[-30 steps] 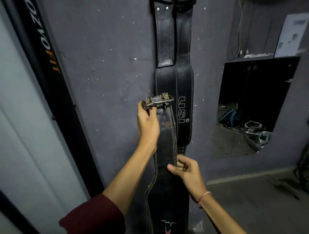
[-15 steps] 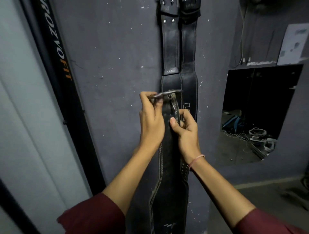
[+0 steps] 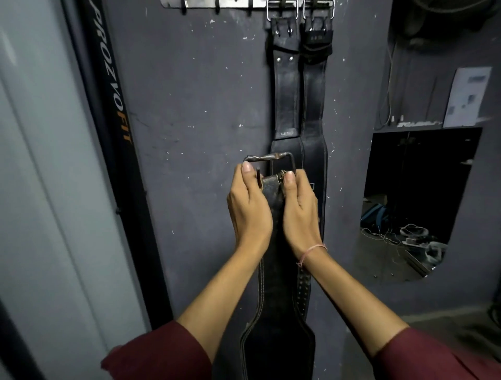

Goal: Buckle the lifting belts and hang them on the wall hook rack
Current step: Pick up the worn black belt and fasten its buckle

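Between left hand (image 3: 248,206), right hand (image 3: 299,208), belt (image 3: 271,190) gripped

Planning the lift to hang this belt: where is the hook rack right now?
In the head view the hook rack runs along the top edge, centre, on the wall, with two hung belts at its right end.

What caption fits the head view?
Left hand and right hand grip a belt at its buckle; two belts hang on the rack.
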Demonstrator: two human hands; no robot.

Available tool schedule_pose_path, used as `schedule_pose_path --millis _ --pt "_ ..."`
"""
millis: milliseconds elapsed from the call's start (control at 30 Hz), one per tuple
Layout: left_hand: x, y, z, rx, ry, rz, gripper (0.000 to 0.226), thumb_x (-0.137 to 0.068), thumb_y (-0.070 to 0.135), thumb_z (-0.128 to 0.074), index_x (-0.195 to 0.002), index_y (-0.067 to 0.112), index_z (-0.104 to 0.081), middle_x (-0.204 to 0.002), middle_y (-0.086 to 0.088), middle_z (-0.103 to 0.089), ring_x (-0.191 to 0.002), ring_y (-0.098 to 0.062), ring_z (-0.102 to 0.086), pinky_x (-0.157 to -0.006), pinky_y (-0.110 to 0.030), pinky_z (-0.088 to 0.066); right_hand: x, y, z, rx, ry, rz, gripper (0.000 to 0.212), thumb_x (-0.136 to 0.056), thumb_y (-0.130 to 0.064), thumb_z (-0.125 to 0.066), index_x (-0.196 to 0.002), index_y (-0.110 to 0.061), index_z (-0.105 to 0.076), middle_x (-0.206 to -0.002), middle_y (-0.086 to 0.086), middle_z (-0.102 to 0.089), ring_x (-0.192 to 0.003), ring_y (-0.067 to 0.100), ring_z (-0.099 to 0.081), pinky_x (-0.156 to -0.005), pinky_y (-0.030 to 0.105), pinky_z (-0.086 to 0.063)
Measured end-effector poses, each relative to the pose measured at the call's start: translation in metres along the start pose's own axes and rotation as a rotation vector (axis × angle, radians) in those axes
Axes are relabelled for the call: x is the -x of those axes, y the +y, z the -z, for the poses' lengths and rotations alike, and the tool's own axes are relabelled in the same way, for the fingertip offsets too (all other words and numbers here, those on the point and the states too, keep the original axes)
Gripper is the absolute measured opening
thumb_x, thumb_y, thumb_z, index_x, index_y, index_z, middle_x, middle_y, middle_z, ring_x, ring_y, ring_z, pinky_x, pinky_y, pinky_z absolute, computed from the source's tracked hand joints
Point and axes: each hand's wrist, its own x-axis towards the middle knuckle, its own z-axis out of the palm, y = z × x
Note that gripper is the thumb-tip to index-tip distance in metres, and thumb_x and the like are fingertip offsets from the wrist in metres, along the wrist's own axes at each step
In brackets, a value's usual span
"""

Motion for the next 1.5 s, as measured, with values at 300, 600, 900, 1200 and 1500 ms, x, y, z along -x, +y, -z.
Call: schedule_pose_path --millis 300,600,900,1200,1500 --pt "-0.023 -0.006 0.015 -0.009 0.047 0.006 0.048 -0.107 0.033 -0.034 -0.076 0.002 -0.053 -0.061 0.001 -0.051 -0.055 -0.009 -0.044 -0.055 -0.027 -0.036 0.004 -0.01 -0.012 0.086 -0.103 0.091 0.017 -0.107 -0.026 -0.032 -0.102 -0.017 -0.046 -0.074 0.001 -0.056 -0.065 0.015 -0.051 -0.067 0.045 -0.044" --pt "-0.061 -0.005 0.01 -0.005 0.002 -0.015 0.045 -0.107 0.032 -0.032 -0.078 0.007 -0.056 -0.062 0.007 -0.053 -0.059 -0.01 -0.049 -0.062 -0.033 -0.039 -0.047 -0.017 -0.04 0.059 0.126 0.118 0.036 -0.106 -0.017 -0.039 -0.076 0.001 -0.049 -0.065 -0.005 -0.046 -0.059 0.002 -0.037 -0.058 0.026 -0.033" --pt "-0.136 -0.007 -0.027 -0.062 0.006 -0.175 0.046 -0.107 0.034 -0.033 -0.063 0.021 -0.036 -0.055 0.006 -0.038 -0.054 -0.012 -0.034 -0.056 -0.034 -0.031 -0.127 -0.008 -0.062 0.022 0.18 0.204 0.032 -0.105 -0.016 -0.04 -0.076 -0.008 -0.051 -0.062 -0.007 -0.045 -0.056 0.003 -0.041 -0.053 0.017 -0.033" --pt "-0.24 0.003 -0.103 -0.168 0.095 -0.36 0.048 -0.107 0.028 -0.033 -0.059 0.022 -0.03 -0.055 0.006 -0.041 -0.052 -0.01 -0.036 -0.056 -0.03 -0.019 -0.258 0.009 -0.076 0.026 0.284 0.279 0.036 -0.104 -0.017 -0.043 -0.075 0.0 -0.055 -0.058 -0.006 -0.048 -0.059 0.018 -0.045 -0.059 0.036 -0.029" --pt "-0.373 0.034 -0.168 -0.231 0.184 -0.477 0.048 -0.108 0.024 -0.029 -0.075 0.001 -0.055 -0.081 -0.022 -0.064 -0.082 -0.038 -0.055 -0.063 -0.03 -0.02 -0.413 -0.01 -0.101 0.049 0.241 0.31 0.048 -0.103 -0.019 -0.042 -0.057 -0.024 -0.03 -0.056 -0.005 -0.036 -0.065 0.023 -0.037 -0.062 0.03 -0.019"
